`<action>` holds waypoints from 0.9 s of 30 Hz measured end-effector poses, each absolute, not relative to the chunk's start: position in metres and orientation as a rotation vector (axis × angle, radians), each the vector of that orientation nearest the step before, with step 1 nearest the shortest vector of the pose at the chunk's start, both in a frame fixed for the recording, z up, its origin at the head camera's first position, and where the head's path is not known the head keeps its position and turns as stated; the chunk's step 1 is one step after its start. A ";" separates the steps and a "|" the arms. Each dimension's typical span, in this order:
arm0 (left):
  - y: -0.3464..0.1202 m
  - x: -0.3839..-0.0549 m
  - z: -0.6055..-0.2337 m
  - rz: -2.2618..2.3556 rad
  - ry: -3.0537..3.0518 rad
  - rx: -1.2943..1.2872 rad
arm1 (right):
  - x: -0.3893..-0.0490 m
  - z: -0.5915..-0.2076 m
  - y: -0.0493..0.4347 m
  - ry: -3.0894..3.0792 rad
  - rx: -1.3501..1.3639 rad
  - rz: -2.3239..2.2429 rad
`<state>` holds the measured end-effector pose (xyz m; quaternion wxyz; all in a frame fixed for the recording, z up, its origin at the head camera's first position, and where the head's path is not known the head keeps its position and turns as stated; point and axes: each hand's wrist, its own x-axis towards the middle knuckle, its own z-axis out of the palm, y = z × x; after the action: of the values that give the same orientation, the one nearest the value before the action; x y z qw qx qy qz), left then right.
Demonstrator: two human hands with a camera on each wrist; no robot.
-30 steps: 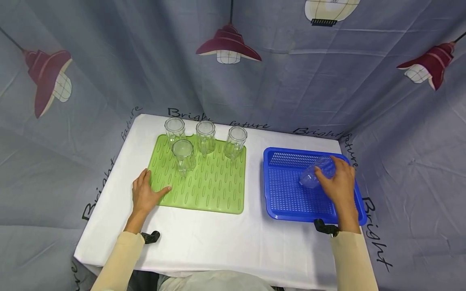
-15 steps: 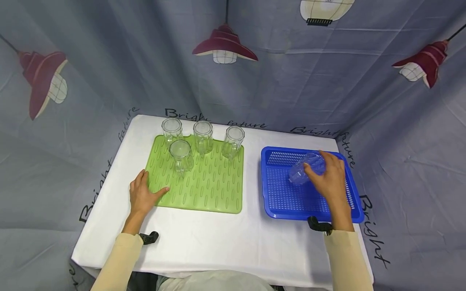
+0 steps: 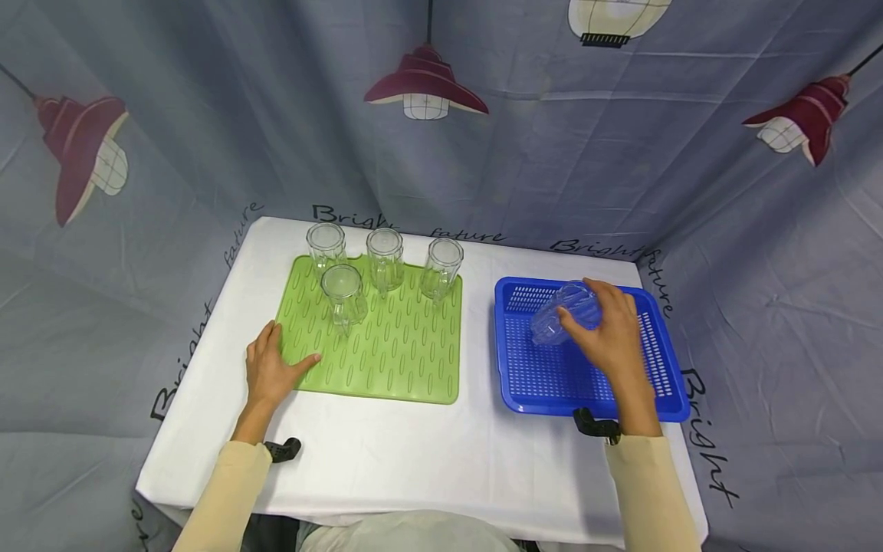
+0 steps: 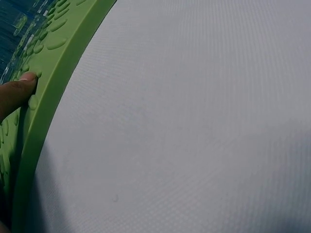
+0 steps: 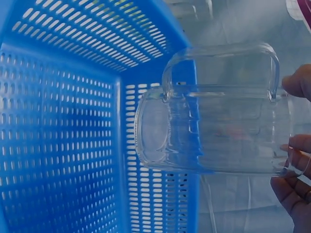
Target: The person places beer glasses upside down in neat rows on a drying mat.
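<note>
My right hand grips a clear glass mug over the blue perforated basket. The mug is tilted; in the right wrist view its handle shows along the upper side, and my fingers hold it by one end. At the left front corner of the green ridged mat, my left hand rests with fingers spread, its thumb on the mat's surface. Several similar glass mugs stand toward the back of that mat.
A white cloth covers the table, with the mat on the left and the basket on the right. Grey-blue curtains printed with lamps and lettering surround the back and sides.
My right hand has moved left and slightly back over the basket with the glass mug. The left hand stays at the mat's corner. The head view shifted slightly.
</note>
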<state>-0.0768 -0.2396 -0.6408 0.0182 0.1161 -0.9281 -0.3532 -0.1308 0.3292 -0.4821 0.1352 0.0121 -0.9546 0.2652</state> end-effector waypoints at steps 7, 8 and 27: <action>-0.241 -0.078 -0.640 -1.094 -2.886 0.360 | -0.133 -0.477 0.321 -2.752 0.108 0.798; -0.241 -0.078 -0.640 -1.096 -2.884 0.359 | -0.134 -0.476 0.320 -2.746 0.122 0.802; -0.241 -0.076 -0.643 -1.102 -2.897 0.375 | -0.135 -0.472 0.305 -2.702 0.271 0.853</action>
<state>-0.0763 -0.2408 -0.6429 0.0097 0.1201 -0.9278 -0.3530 -0.1351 0.3053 -0.4717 0.1471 0.0943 -0.9389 0.2966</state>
